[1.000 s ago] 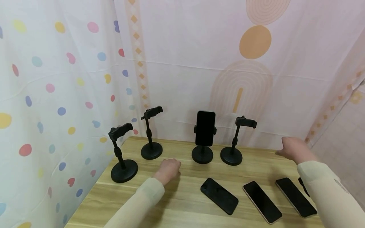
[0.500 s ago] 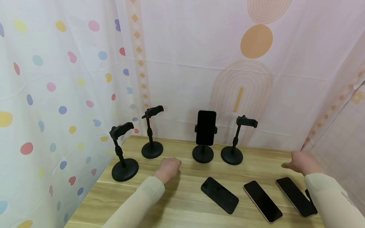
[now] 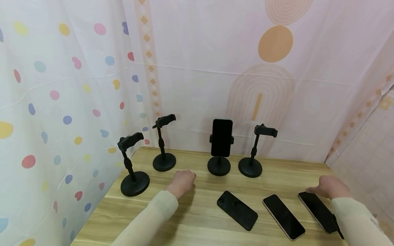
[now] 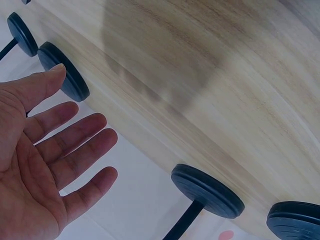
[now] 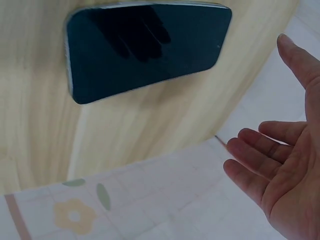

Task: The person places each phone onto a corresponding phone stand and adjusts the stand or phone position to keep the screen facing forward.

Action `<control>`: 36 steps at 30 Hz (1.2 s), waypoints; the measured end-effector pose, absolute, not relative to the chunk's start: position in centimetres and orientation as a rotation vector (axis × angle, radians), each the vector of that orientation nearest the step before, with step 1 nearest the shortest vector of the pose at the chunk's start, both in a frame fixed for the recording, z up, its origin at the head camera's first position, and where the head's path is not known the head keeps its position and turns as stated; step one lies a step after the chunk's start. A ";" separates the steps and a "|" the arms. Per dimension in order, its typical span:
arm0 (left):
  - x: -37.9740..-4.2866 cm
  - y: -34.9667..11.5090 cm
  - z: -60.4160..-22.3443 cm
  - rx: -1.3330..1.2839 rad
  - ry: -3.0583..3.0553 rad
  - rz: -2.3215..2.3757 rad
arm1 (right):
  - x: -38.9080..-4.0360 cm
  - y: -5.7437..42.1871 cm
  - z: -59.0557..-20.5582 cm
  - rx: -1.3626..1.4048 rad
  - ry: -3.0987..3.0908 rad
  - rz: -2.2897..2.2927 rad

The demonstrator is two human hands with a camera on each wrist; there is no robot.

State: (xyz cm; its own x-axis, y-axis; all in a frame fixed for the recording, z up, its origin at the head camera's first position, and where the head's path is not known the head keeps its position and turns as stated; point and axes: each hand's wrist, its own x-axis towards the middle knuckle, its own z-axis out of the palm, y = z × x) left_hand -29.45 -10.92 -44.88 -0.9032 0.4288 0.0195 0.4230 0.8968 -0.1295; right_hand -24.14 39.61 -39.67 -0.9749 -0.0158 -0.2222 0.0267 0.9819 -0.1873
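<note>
My right hand (image 3: 330, 187) hovers at the far end of the rightmost black phone (image 3: 317, 208), which lies screen up on the table. In the right wrist view, the fingers of that hand (image 5: 285, 160) are spread and loosely bent, with nothing held, and a reflection shows on the phone's glossy screen (image 5: 150, 50). My left hand (image 3: 181, 182) stays over the table's left half, in front of the phone stands. Seen from the left wrist, its fingers (image 4: 82, 140) are relaxed and hold nothing. A black phone stand (image 3: 164, 162) is the nearest thing behind it.
Two more phones lie flat, a black phone (image 3: 237, 210) and a pale-edged phone (image 3: 284, 217). At the back, one stand (image 3: 219, 167) holds an upright phone (image 3: 221, 137). Other stands are a right stand (image 3: 250, 167) and a left stand (image 3: 134, 183). Patterned curtains (image 3: 197, 92) enclose the table (image 3: 200, 218).
The right hand has moved right and down toward me, lowering to the far end of the rightmost phone. My left hand has kept its place.
</note>
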 end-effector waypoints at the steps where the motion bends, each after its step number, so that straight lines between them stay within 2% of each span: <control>1: -29.4 -10.9 -44.9 -0.678 -3.010 0.190 | -24.0 39.6 -39.9 0.018 2.893 -0.281; 19: -29.0 -10.7 -44.5 -0.691 -2.985 0.187 | -21.7 40.4 -43.8 0.124 2.796 -0.311; 36: -29.2 -10.4 -44.7 -0.666 -3.030 0.180 | -20.4 40.3 -45.5 0.162 2.775 -0.313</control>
State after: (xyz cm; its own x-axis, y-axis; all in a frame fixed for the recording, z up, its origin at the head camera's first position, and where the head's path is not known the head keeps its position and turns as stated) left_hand -29.24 -10.39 -44.73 -0.9075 0.4199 0.0085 0.4159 0.9014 -0.1204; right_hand -20.42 40.29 -45.46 -0.9348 0.0741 -0.3474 0.1496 0.9691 -0.1960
